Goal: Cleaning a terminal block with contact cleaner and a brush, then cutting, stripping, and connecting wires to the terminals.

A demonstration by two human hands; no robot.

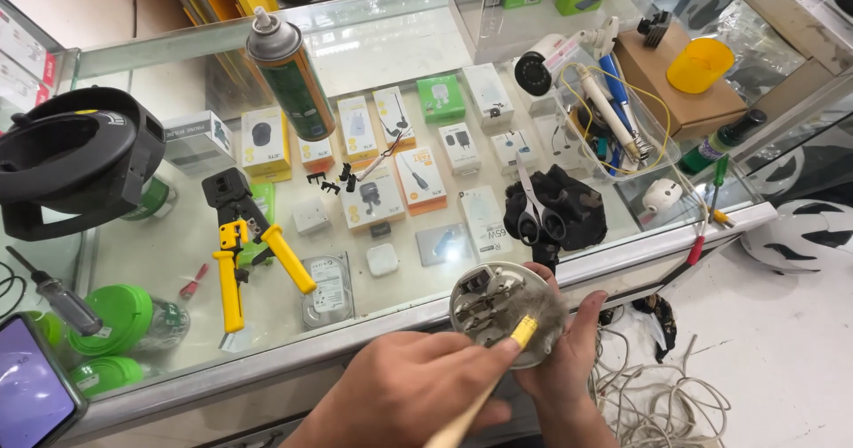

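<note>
I hold the round grey device (506, 310) over the counter edge (622, 257), my right hand (569, 359) cupping it from below. My left hand (409, 390) pinches a brush (498, 368); its bristles blur over the device. Behind it lie scissors (538, 217) on a black cloth (577, 204), and to the left a yellow crimping tool (244, 252). My wrists are cut off by the frame.

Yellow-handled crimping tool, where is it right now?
In the head view, the crimping tool lies left of centre on the glass counter, untouched, between the green lid and hard drive.
</note>
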